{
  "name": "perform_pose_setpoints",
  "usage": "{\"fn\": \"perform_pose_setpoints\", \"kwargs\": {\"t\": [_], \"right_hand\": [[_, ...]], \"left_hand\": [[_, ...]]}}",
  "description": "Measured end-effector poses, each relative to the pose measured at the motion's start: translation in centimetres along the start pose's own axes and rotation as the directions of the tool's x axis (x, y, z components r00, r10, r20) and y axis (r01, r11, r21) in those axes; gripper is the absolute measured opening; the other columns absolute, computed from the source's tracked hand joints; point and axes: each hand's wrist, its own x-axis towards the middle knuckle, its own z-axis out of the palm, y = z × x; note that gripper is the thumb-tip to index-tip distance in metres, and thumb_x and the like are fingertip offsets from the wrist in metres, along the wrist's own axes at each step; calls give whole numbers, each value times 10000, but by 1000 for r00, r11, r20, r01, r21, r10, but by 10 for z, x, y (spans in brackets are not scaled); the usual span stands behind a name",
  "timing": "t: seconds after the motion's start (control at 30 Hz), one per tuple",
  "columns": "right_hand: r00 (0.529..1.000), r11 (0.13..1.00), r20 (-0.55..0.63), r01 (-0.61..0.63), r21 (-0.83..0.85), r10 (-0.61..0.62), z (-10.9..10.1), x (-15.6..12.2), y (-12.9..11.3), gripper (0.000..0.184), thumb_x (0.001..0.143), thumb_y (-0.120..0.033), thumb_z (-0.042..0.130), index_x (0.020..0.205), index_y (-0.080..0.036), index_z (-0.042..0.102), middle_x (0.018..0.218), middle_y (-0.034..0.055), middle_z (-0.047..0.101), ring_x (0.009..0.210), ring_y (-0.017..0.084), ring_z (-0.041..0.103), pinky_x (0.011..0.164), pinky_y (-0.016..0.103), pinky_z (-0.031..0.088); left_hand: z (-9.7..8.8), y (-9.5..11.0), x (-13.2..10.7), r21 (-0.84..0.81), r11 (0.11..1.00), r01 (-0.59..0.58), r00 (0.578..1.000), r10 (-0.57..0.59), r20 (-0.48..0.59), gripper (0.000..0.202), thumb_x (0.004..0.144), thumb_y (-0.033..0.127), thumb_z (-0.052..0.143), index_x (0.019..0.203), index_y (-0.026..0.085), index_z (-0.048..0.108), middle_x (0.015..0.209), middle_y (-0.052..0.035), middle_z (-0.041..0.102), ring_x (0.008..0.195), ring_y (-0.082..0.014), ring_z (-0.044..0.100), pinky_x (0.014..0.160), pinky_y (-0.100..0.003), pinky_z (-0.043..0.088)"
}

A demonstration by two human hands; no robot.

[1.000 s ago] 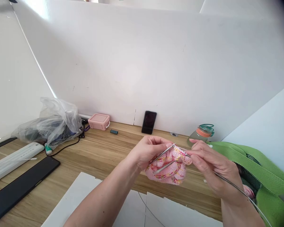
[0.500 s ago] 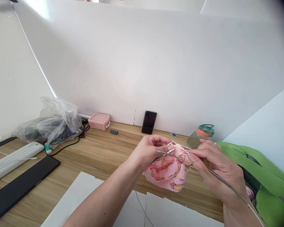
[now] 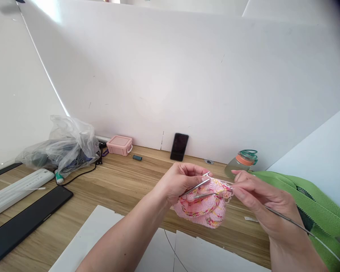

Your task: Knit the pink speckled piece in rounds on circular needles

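Observation:
A pink knitted piece [image 3: 205,211] with yellow, red and dark flecks hangs between my hands above the wooden table. My left hand [image 3: 184,179] is closed at its upper left edge, pinching the knitting and a metal knitting needle [image 3: 197,187] whose tip points up and right. My right hand [image 3: 257,194] grips a second knitting needle [image 3: 205,195] at the fabric's right edge, with the tip lying across the front of the knitting. From behind that hand a grey cable [image 3: 308,231] runs down to the right. Loose pink loops show beside my right fingertips.
A phone [image 3: 179,146] leans on the white wall. A pink box [image 3: 119,145], a plastic bag [image 3: 73,141], a power strip [image 3: 19,192] and a long black object [image 3: 28,223] are on the left. A bottle [image 3: 242,162] and green bag [image 3: 314,200] stand right; white board [image 3: 102,226] lies in front.
My right hand has moved slightly right, drawing its needle's tip back from over the left needle to lower on the fabric. My left hand stays nearly in place.

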Motion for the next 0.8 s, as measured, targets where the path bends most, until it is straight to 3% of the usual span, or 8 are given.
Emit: {"fn": "perform_pose_setpoints", "kwargs": {"t": [0.1,0.2,0.3,0.43,0.53,0.6,0.7,0.8], "right_hand": [[1000,1000,-1,-17,14,17,1,-1,2,145,876,-228,600,736,-244,635,635,-44,518,612,120,493,1019,424,405],[996,979,-66,54,-194,-68,6,-1,4,75,855,-313,656,804,-257,652,659,-35,556,654,143,524,1060,476,350],[993,918,-17,99,-385,-115,12,-2,7,428,751,-631,658,938,-247,624,843,23,648,827,224,606,1110,544,258],[974,935,210,151,-320,-86,18,-1,13,870,661,-874,389,1200,-206,526,1139,129,631,1103,318,588,1065,530,360],[965,877,90,263,-401,-248,17,0,13,780,693,-751,592,1242,-198,540,1081,123,633,1013,293,600,1064,553,344],[948,848,-26,271,-456,-317,15,0,11,479,735,-532,735,1094,-231,638,835,39,625,799,220,585,1042,546,349],[964,917,-79,214,-337,-254,11,-1,7,32,837,-222,669,862,-241,660,662,-27,520,638,141,488,976,478,397],[988,973,-6,151,-173,-154,6,-1,4,159,885,-107,538,839,-226,632,672,-34,477,636,123,472,1010,472,375]], "left_hand": [[4,-1,-1,5,999,39,999,-39,27,386,463,294,911,743,87,745,668,-46,689,574,-89,588,589,-208,444],[8,-7,1,1,1000,28,999,-28,17,380,445,331,912,681,89,739,671,-48,685,596,-98,580,607,-222,437],[9,-16,1,48,999,-12,998,9,65,364,496,371,889,682,93,744,644,-31,663,576,-86,539,575,-219,389],[12,-24,1,78,997,25,987,-37,155,327,529,355,877,687,98,750,608,-8,634,539,-62,486,555,-216,346],[11,-23,2,53,999,14,996,-18,90,339,510,351,887,685,96,747,630,-22,651,556,-72,509,570,-216,363],[9,-18,3,30,999,-13,999,12,39,360,496,357,893,689,93,743,640,-31,659,570,-83,531,581,-218,379],[5,-8,3,-24,1000,-4,1000,4,6,367,541,403,870,647,89,714,578,-17,621,518,-70,505,538,-209,364],[1,0,2,-70,997,25,1000,-27,-15,356,537,378,873,661,86,712,598,-25,634,532,-82,531,548,-213,396]]}}
